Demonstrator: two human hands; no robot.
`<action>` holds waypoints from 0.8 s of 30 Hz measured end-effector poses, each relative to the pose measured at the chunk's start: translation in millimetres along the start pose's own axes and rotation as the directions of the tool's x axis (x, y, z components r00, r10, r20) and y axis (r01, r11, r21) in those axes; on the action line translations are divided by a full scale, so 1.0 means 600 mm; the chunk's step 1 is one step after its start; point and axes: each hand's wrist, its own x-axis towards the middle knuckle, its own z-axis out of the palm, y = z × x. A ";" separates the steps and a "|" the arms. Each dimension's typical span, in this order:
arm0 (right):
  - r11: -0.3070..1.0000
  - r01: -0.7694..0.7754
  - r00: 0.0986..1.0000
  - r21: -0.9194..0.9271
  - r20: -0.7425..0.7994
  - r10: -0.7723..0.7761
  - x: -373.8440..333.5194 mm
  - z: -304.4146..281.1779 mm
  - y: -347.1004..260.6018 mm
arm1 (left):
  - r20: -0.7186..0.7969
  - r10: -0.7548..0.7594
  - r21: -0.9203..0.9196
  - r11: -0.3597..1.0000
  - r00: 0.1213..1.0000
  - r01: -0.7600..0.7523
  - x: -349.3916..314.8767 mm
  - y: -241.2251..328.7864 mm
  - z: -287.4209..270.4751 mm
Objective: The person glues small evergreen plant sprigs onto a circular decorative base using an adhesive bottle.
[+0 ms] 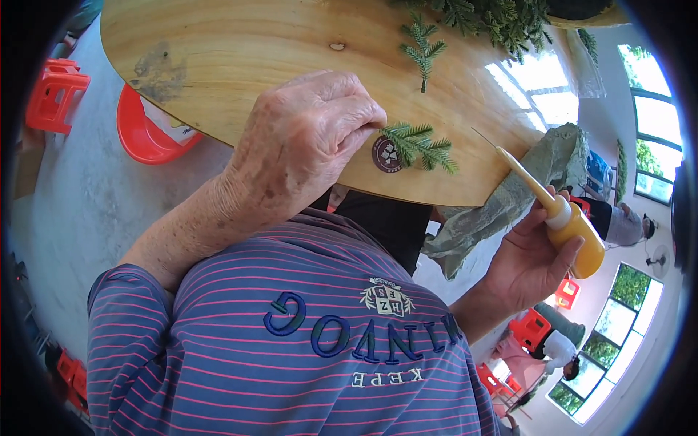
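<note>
My left hand (309,138) is closed in a pinch above the table's near edge. Between thumb and fingers it holds the stem end of a green needle-leaved sprig (422,147), whose branched tips point right. My right hand (534,254) wraps around a yellow squeeze bottle (578,243) with a white collar and a long tapered nozzle. The nozzle tilts up and left toward the table, a thin needle-like line at its tip. Another small sprig (423,54) lies alone farther back on the wooden table (269,51).
Bunched green sprigs (502,25) lie at the table's far right. A round dark sticker (387,155) is by the near edge. A grey-green woven sack (542,163) hangs at the right edge. Left on the floor are a red basin (149,134) and red stool (58,94). People sit at right.
</note>
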 end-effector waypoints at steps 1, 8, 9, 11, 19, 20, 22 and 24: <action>1.000 0.002 1.000 0.005 0.008 -0.002 0.000 0.000 -0.001 | 0.007 -0.001 0.002 1.000 1.000 0.001 -0.001 0.001 0.000; 1.000 0.013 1.000 0.012 -0.009 -0.013 -0.001 -0.004 -0.010 | -0.029 0.021 0.092 0.996 0.999 -0.018 0.002 0.013 0.006; 1.000 0.018 1.000 0.015 -0.013 -0.018 -0.001 -0.004 -0.012 | -0.019 0.031 0.122 0.992 0.999 -0.028 0.003 0.013 0.006; 1.000 0.022 1.000 0.001 -0.006 -0.022 -0.003 -0.005 -0.015 | 0.009 0.011 0.078 0.997 1.000 -0.012 0.006 0.019 0.005; 0.999 0.024 1.000 0.021 -0.020 -0.023 -0.004 -0.017 -0.027 | 0.070 -0.066 0.025 0.998 0.995 0.065 0.014 0.030 0.007; 0.999 0.024 1.000 0.032 -0.021 -0.023 -0.003 -0.015 -0.027 | 0.044 -0.065 0.001 0.998 0.997 0.065 0.017 0.033 0.007; 0.999 0.024 1.000 0.042 -0.018 -0.023 -0.004 -0.012 -0.029 | 0.019 -0.064 -0.017 0.998 0.998 0.064 0.023 0.040 0.012; 0.998 0.027 1.000 0.052 -0.018 -0.026 -0.007 -0.012 -0.028 | 0.028 -0.036 0.036 0.999 0.999 0.035 0.028 0.046 0.019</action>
